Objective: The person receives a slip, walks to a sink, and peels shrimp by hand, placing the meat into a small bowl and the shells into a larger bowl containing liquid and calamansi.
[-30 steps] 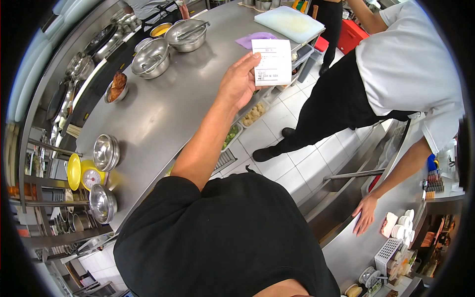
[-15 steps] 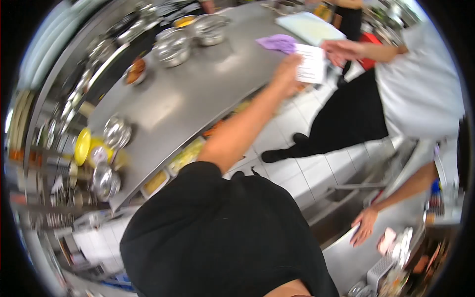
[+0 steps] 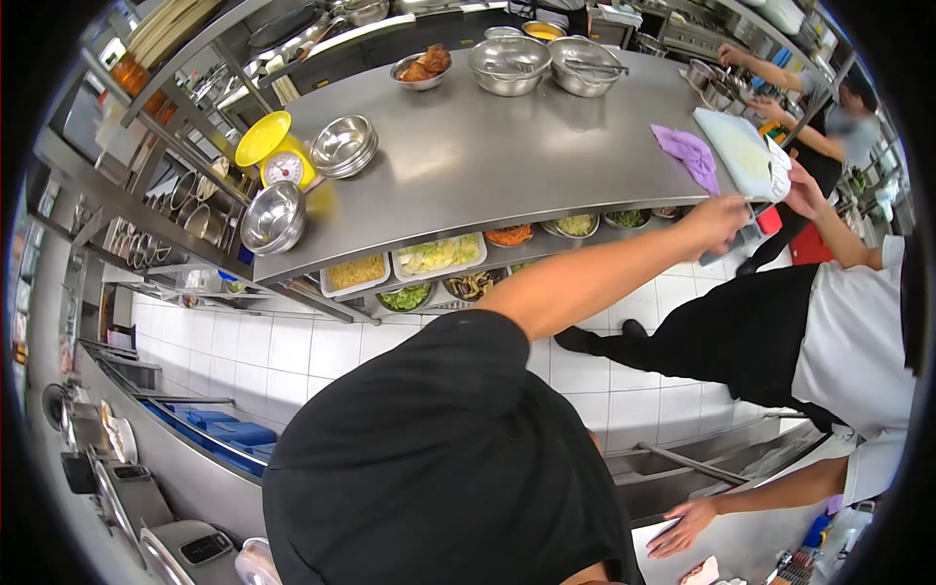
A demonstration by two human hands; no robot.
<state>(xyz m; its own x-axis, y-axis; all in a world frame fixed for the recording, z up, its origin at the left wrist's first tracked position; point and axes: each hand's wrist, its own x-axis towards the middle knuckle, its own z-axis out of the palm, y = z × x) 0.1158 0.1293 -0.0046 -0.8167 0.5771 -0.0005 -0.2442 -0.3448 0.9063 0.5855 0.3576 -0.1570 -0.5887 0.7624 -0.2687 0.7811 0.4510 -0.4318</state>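
- Head view, change: the white paper slip (image 3: 778,168), in my own left hand a moment ago, now sits at the fingers of a co-worker's raised hand (image 3: 805,192), over the cutting board's near edge. I judge the hand-over made, or all but made.
- Left hand (image 3: 719,224): arm outstretched, fingers narrowed and part curled, just short of the slip; blurred, so I cannot tell whether the fingertips meet.
- Right hand: out of view; its state I cannot tell.
- Co-worker's other hand (image 3: 684,526): spread on a lower steel surface.
- Slip: thin, pale, seen at a slant.
- Cutting board (image 3: 733,146): flat, matt, rectangular, whitish.
- Cloth (image 3: 687,158): purple, soft, crumpled, beside the board.
- Counter (image 3: 439,166): brushed steel, smooth, with soft reflections.
- Mixing bowls (image 3: 509,66): two, round, shiny, utensils within.
- Small bowl (image 3: 419,84): steel, heaped with browned, rough-surfaced food.
- Dial scale (image 3: 284,169): yellow, round-faced, round pan above.
- Nested bowls (image 3: 344,144): thin-rimmed polished steel; a second stack (image 3: 273,216) near the corner.
- Vegetable tub (image 3: 439,255): white-rimmed, pale green shreds, below the counter.
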